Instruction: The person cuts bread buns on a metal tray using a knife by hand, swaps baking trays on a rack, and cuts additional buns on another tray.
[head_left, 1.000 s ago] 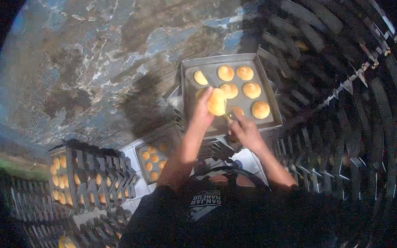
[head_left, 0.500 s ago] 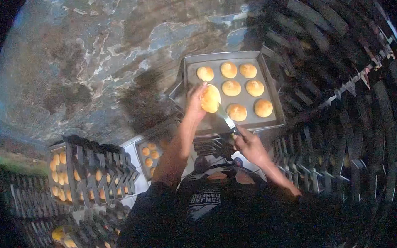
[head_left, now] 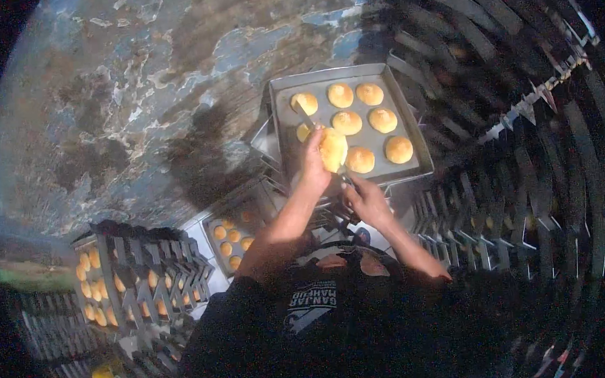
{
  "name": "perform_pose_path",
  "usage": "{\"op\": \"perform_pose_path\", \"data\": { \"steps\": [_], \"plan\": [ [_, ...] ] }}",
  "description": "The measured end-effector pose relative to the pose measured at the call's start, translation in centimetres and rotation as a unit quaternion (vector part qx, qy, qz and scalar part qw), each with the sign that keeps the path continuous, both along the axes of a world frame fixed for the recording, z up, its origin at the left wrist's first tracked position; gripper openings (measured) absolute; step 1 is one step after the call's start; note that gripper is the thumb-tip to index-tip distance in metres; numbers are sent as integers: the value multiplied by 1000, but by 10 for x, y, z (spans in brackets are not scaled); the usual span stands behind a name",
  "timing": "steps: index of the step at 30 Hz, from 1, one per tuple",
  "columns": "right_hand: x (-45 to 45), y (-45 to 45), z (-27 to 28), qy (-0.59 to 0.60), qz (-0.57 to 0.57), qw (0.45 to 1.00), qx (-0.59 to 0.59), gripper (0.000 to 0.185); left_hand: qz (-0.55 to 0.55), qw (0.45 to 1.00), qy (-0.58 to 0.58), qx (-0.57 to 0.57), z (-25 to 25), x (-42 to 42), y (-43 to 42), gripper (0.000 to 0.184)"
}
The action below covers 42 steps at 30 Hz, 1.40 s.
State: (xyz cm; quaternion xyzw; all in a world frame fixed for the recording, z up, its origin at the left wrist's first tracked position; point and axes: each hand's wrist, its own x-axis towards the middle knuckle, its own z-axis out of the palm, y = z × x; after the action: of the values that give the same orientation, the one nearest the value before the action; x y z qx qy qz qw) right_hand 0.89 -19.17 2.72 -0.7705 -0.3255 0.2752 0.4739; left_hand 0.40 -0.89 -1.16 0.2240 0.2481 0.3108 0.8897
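My left hand (head_left: 317, 162) is closed around a golden round bun (head_left: 334, 149), held up over the near part of a baking tray (head_left: 405, 96). Below and to the right of it, my right hand (head_left: 368, 200) grips the dark handle of a knife (head_left: 305, 111). The knife's blade tip shows beyond the bun, above my left fingers. Whether the blade runs through the bun or behind it, I cannot tell. Several browned buns (head_left: 347, 122) lie on the tray, one of them (head_left: 304, 131) partly hidden by my left hand.
Another tray of buns (head_left: 233, 233) sits lower, left of my left forearm. Racks with more buns (head_left: 95, 288) stand at far left. Dark slatted racks (head_left: 520, 127) fill the right side. A worn, peeling surface (head_left: 117, 110) spreads across the upper left.
My left hand and the bun have shifted slightly right. The knife has moved forward past the bun, so its tip now shows on the far side. My right hand has come closer to the bun.
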Motion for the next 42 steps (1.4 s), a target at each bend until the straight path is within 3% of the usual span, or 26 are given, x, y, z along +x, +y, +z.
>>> {"op": "perform_pose_path", "data": {
  "steps": [4,8,9,12,14,16,18,20,21,23,24,26,27,28,30,32,34,35,36,38,39,40,41,42],
  "plan": [
    [-8,-2,-6,-35,15,999,25,42,-43,999,-13,-25,3,-5,32,27],
    [-26,-13,-20,-15,3,999,39,41,-65,998,-20,7,-11,-13,42,38],
    [-27,-4,-19,32,-17,999,16,39,-44,998,38,-7,-12,-11,32,48],
    [-23,23,-27,27,-7,999,31,38,-10,995,91,43,-18,-6,13,59],
    [-28,14,-16,33,-15,999,31,34,-25,993,106,33,-28,-5,36,58],
    [-36,-18,-1,135,-32,988,-74,31,3,992,95,85,-42,-4,58,59],
    [-42,-64,-11,221,-64,972,-50,27,-6,985,135,104,-53,-7,67,52],
    [-46,-106,-20,273,-103,954,-75,23,-32,932,252,260,-66,-10,70,48],
    [-48,-117,-25,275,-109,952,-75,23,-38,932,252,260,-66,-12,72,48],
    [-49,-129,-37,286,-224,931,49,31,-228,755,404,463,-65,-22,77,37],
    [-49,-127,-35,286,-227,930,49,31,-231,754,403,464,-61,-27,77,37],
    [-32,-115,-28,227,-292,927,65,33,-13,716,302,629,-50,-21,83,37],
    [-23,-108,-26,212,-269,937,74,31,71,638,322,696,-62,-7,97,39],
    [-16,-102,-23,214,-272,935,76,31,68,637,321,698,-76,5,106,39],
    [-3,-76,-3,262,-234,930,111,29,-10,613,491,619,-94,30,123,40],
    [12,-64,-4,259,-193,939,117,28,-129,528,498,675,-91,40,132,44],
    [20,-50,5,253,-190,937,150,27,-179,651,459,578,-66,29,119,59],
    [24,-44,11,270,-177,931,170,26,-141,569,458,668,-86,34,123,69],
    [28,-42,14,289,-162,924,188,26,-136,566,459,672,-88,31,116,69],
    [42,-38,-3,264,-146,942,149,25,-155,662,345,647,-90,28,95,73],
    [47,-32,-6,245,-133,950,142,25,-185,705,344,591,-91,31,89,75],
    [50,-27,-8,226,-120,957,134,25,-184,704,346,592,-93,36,88,75],
    [51,-21,-2,226,-127,957,133,23,-163,791,279,520,-94,42,88,68],
    [55,-17,1,227,-122,957,134,23,-147,829,244,481,-94,46,91,65]
  ]
}}
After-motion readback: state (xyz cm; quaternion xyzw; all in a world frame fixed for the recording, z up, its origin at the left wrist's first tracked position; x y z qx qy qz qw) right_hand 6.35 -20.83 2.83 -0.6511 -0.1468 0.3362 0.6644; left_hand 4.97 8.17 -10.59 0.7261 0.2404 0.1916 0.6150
